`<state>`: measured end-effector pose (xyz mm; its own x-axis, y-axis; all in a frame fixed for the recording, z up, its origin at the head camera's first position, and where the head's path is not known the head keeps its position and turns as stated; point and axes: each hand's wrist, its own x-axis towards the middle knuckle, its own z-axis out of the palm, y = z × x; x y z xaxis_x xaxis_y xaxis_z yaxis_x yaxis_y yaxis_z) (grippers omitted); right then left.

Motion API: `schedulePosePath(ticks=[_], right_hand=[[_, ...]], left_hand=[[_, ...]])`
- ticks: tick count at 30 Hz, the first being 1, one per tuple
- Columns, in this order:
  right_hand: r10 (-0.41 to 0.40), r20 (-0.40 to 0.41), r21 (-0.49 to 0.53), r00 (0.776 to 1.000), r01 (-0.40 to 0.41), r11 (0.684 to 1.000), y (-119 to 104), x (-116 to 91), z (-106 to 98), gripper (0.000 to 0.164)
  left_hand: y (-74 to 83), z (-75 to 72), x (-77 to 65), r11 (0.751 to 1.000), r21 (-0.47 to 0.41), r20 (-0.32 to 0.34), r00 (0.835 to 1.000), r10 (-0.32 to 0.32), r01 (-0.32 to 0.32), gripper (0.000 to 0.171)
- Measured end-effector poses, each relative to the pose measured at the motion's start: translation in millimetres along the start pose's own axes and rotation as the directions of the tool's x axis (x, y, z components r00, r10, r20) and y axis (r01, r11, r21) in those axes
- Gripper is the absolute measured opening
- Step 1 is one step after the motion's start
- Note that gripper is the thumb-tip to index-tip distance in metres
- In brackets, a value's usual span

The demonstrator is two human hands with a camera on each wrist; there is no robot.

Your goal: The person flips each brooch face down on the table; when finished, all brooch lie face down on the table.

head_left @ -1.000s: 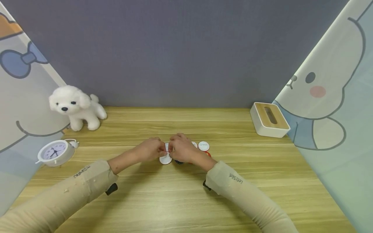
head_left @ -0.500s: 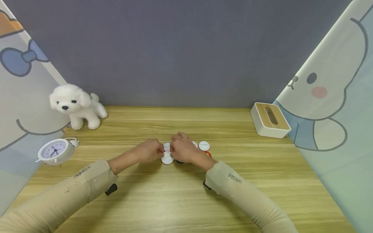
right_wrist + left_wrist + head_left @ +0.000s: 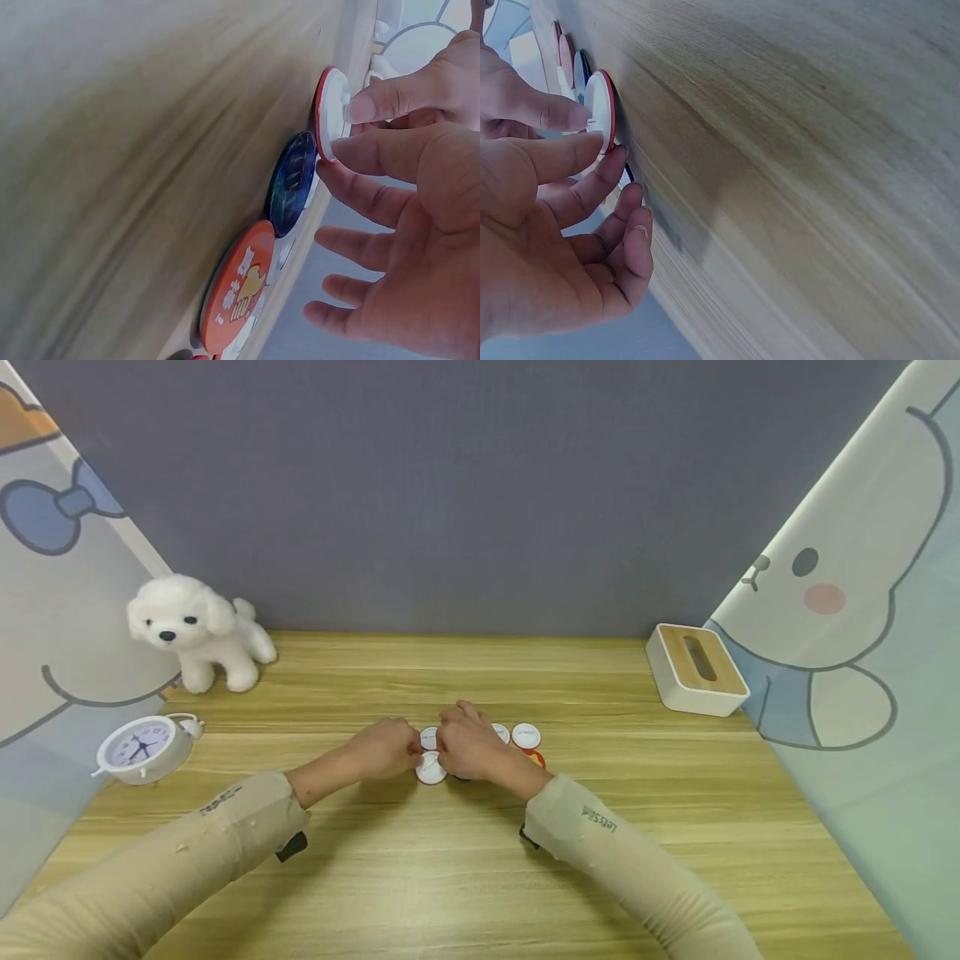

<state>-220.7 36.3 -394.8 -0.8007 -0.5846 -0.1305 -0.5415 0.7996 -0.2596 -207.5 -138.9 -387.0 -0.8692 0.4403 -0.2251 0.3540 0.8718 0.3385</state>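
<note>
A round pin badge (image 3: 431,770) with a red rim lies white back up in the head view. My left hand (image 3: 386,748) pinches its edge between thumb and index finger, the other fingers loosely curled, as the left wrist view shows. From the other side my right hand (image 3: 472,743) pinches the same badge, its remaining fingers spread in the right wrist view. Beside it a dark blue badge (image 3: 292,184) and an orange badge (image 3: 238,289) lie face up. Another white-backed badge (image 3: 428,738) sits just behind, partly covered by the right hand.
More badges lie right of the hands, among them a white-backed badge (image 3: 527,735) and a red and yellow badge (image 3: 536,758). A white alarm clock (image 3: 145,749) and a plush dog (image 3: 201,632) stand at left. A wood-topped tissue box (image 3: 697,670) sits back right.
The fingertips of my two hands have drawn slightly apart, the left one a little leftward. More of the badge's white back shows, and it sits slightly further right.
</note>
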Motion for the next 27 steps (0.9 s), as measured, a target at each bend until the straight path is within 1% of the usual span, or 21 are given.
schedulePosePath(ticks=[5,10,17,22,27], right_hand=[[0.009,0.009,-0.013,1.0,-0.009,1.0,-0.8,-0.4,0.6,0.019],[0.006,0.005,-0.033,1.0,-0.006,0.999,-0.2,0.7,3.0,0.02],[0.007,0.006,-0.045,1.0,-0.007,0.999,-0.3,0.6,3.2,0.019],[0.012,0.017,-0.04,1.0,-0.011,0.999,-0.7,0.1,2.8,0.019],[0.015,0.02,-0.048,1.0,-0.014,0.999,-1.8,-0.6,2.8,0.02]], left_hand=[[2.2,-0.7,1.2,1.0,0.011,0.009,1.0,-0.026,0.026,0.015],[1.3,0.5,2.8,0.999,0.001,0.015,0.999,-0.035,0.035,0.02],[-0.5,0.4,5.5,1.0,0.006,-0.001,1.0,-0.011,0.011,0.015],[-0.2,0.4,5.9,0.999,0.033,-0.015,1.0,0.004,-0.003,0.016],[0.7,0.5,4.8,1.0,0.029,-0.027,1.0,0.011,-0.011,0.016]])
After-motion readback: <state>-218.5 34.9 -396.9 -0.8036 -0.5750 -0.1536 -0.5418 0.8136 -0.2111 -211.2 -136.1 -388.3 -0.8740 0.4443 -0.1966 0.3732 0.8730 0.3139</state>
